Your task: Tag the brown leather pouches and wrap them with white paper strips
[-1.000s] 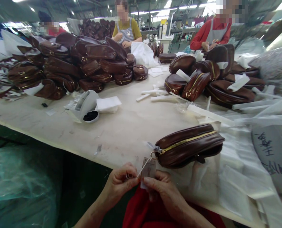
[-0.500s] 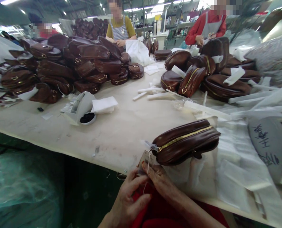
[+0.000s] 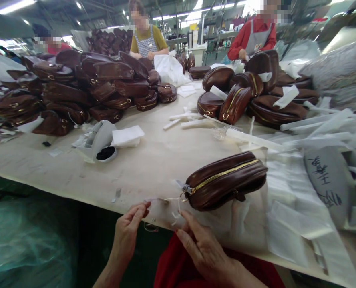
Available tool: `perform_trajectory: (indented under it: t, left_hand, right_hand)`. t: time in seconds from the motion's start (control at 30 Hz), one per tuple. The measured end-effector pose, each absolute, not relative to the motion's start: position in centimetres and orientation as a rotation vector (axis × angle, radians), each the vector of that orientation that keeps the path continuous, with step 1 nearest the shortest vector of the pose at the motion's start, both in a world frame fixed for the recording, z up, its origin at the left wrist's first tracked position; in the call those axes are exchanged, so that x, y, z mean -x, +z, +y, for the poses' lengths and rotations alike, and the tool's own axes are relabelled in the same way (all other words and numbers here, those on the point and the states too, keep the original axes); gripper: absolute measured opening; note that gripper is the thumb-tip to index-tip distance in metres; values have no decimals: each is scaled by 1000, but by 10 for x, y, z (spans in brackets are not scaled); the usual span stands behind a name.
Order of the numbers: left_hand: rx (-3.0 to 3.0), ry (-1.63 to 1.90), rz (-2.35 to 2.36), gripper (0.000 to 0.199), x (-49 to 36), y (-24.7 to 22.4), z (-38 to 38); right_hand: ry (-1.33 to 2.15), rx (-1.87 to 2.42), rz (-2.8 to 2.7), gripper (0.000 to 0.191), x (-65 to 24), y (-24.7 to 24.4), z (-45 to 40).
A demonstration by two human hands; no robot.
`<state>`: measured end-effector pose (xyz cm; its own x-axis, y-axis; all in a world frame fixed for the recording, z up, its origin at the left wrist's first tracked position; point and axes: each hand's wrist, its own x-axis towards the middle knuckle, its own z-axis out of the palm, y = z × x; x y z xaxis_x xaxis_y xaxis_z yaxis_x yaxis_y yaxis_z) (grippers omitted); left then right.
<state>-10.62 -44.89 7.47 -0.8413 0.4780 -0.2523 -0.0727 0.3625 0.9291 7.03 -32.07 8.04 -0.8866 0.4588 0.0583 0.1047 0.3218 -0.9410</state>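
Note:
A dark brown leather bag [image 3: 226, 182] with a gold zipper lies on its side near the table's front edge. Grey wrapping covers its zipper pull [image 3: 186, 188], beside a metal ring [image 3: 183, 197]. From that ring a thin white string [image 3: 171, 199] runs left towards my left hand [image 3: 128, 230], whose thumb and forefinger are pinched on it; any tag there is blurred. My right hand [image 3: 206, 248] is below the bag's left end, thumb and forefinger apart, fingertips close to a loose white string end [image 3: 176, 217].
Brown bags [image 3: 114, 78] are heaped at the back left, others [image 3: 234, 100] at the back right. A tape dispenser [image 3: 98, 142] stands beside folded white sheets [image 3: 127, 136]. White paper strips and a grey marked dispenser [image 3: 324, 180] lie right. Two co-workers [image 3: 149, 40] stand across the table.
My left hand has moved left, drawing the string out sideways. My right hand has let go of the tag and opened its fingers. The bag stays in place on the table.

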Motion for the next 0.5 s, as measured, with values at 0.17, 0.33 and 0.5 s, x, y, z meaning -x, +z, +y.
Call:
perform_trajectory:
  t: [0.17,0.33,0.5]
  left_hand:
    - [-511,1147,2503,51,116,75,-467]
    - [-1471,1062,2827,41,93,74,-441]
    - [-1599,1141,2421,28,72,59,-382]
  right_hand:
    - [1188,339,-2244,49,-90,81,-314]
    - [1001,358,-2232,39,-110,81,-303]
    - [970,376,-2205,35,-123,84,-299]
